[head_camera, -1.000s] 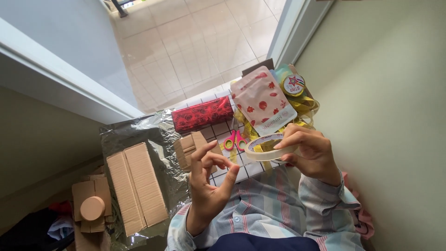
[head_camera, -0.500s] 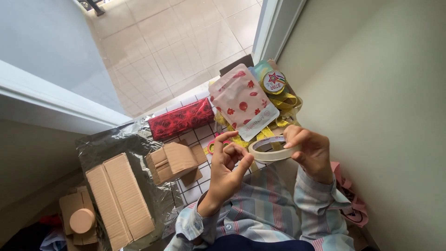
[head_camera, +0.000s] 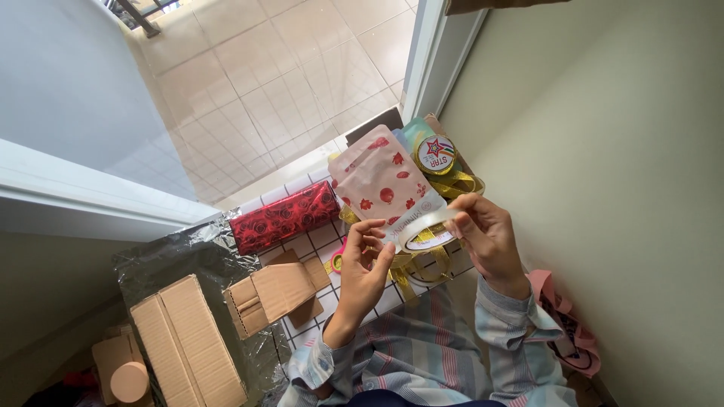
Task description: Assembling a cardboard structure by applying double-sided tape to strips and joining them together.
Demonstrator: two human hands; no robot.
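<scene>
Head view, looking down past striped sleeves onto a small tiled table (head_camera: 305,245).

Right hand (head_camera: 490,241) raised above the table edge, fingers pinched on the rim of a tape roll (head_camera: 422,226), gripping it from the right side. Roll tipped nearly flat, open centre facing up, probably so the outer band can be turned toward the other hand. Left hand (head_camera: 366,271) just beside the roll, fingers curled and fingertips at its near-left rim, seemingly feeling for the loose end; whether it actually grips anything cannot be told. Both hands held close to the chest, well lit from the window, likely for a clear look at the thin tape edge.

Underneath the roll, gold ribbon (head_camera: 418,264) in loops on the table. Behind it, a pale pouch (head_camera: 381,185) with red spots, leaning over a round tin (head_camera: 435,153). To the left, a red foil roll (head_camera: 283,217) lying across the tiles. Nearer, a small folded carton (head_camera: 271,295) with flaps open, and a flat cardboard box (head_camera: 188,343) resting on silver foil (head_camera: 188,256) spread off the table's left side. Something pink and yellow (head_camera: 335,260) half hidden behind the left hand; kind not clear. Pink bag (head_camera: 562,320) beside the right elbow, against the wall.
</scene>
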